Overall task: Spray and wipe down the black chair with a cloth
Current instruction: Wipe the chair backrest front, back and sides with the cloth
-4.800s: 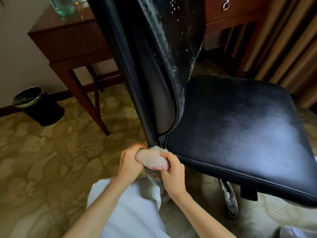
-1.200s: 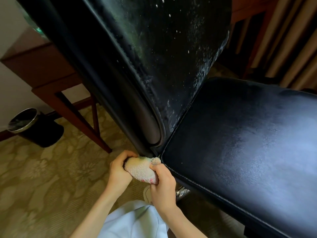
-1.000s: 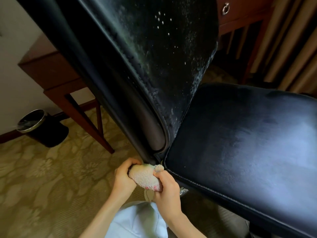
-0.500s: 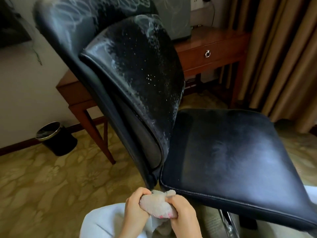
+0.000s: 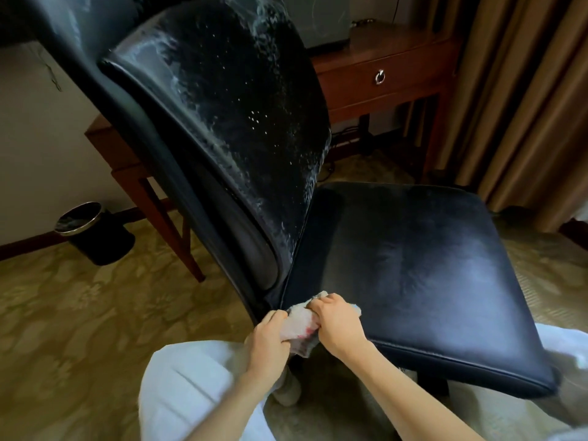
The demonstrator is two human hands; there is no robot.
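Observation:
The black leather chair fills the middle of the view, its backrest speckled with white spray droplets and smears. A pale bunched cloth with a pink mark sits at the seat's near left corner, just below where the backrest meets the seat. My left hand grips the cloth's left end and my right hand grips its right end, resting on the seat edge. No spray bottle is in view.
A wooden desk with a drawer stands behind the chair. A black waste bin sits on the patterned carpet at left. Beige curtains hang at right. My light-clothed knees are below.
The view has pulled back and lifted, showing more of the backrest and desk. Both hands with the cloth have moved up from below the seat corner onto the seat's edge.

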